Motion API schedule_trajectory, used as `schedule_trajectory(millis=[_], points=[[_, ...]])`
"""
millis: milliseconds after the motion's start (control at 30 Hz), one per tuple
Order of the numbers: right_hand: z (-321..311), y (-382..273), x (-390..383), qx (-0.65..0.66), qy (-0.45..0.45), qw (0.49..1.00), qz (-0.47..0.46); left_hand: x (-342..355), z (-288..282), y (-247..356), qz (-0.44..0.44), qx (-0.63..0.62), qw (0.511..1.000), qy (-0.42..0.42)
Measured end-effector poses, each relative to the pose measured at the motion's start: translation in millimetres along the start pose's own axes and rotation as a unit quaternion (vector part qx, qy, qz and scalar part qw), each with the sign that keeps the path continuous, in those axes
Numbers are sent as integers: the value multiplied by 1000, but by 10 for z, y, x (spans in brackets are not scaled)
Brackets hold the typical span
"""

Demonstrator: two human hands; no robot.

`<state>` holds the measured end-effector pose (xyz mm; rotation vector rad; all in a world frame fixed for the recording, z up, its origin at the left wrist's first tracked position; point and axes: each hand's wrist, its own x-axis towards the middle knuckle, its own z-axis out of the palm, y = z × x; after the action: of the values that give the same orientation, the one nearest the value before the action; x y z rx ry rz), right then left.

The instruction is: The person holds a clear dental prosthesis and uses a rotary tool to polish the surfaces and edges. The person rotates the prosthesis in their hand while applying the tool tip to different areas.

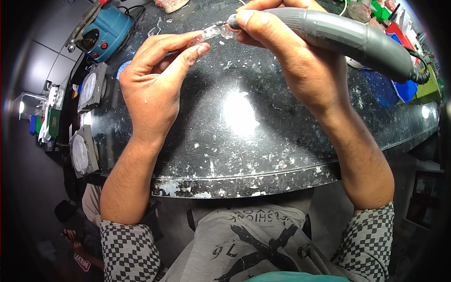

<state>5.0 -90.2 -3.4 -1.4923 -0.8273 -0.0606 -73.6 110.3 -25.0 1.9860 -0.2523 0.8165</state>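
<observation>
Between the thumb and fingers of my left hand (157,70) I pinch a small clear plastic piece, which looks like a transparent dental aligner (213,34). My right hand (293,51) is wrapped round a thick grey rotary handpiece (338,35), its coiled cord trailing off to the right. The narrow front end of the handpiece points left. Its small bur (221,23) is at the top edge of the clear piece; whether they touch I cannot tell. Both hands are held over the far part of the black worktop (202,136).
A blue machine (105,35) with a red button stands at the far left. Grey plates with white casts (91,89) sit along the left edge. Coloured trays (427,84) and pinkish models (359,11) crowd the far right. White debris dots the worktop. Another person's hand (70,235) shows at lower left.
</observation>
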Motion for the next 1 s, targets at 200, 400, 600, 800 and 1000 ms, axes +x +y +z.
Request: schedule_trajectory(millis=[200, 400, 600, 800, 1000], points=[[31, -6, -35, 11, 10, 999, -32, 5, 18, -5, 0, -6, 1000, 5], [48, -196, -33, 7, 2, 1000, -1, 12, 24, 8, 17, 1, 1000, 10], [3, 30, -21, -15, -18, 998, -60, 15, 30, 26, 28, 16, 999, 6], [33, -57, -37, -45, -13, 997, -59, 1, 17, 11, 30, 27, 999, 9], [9, -2, -26, -7, -30, 998, -55, -16, 22, -7, 23, 22, 999, 7]])
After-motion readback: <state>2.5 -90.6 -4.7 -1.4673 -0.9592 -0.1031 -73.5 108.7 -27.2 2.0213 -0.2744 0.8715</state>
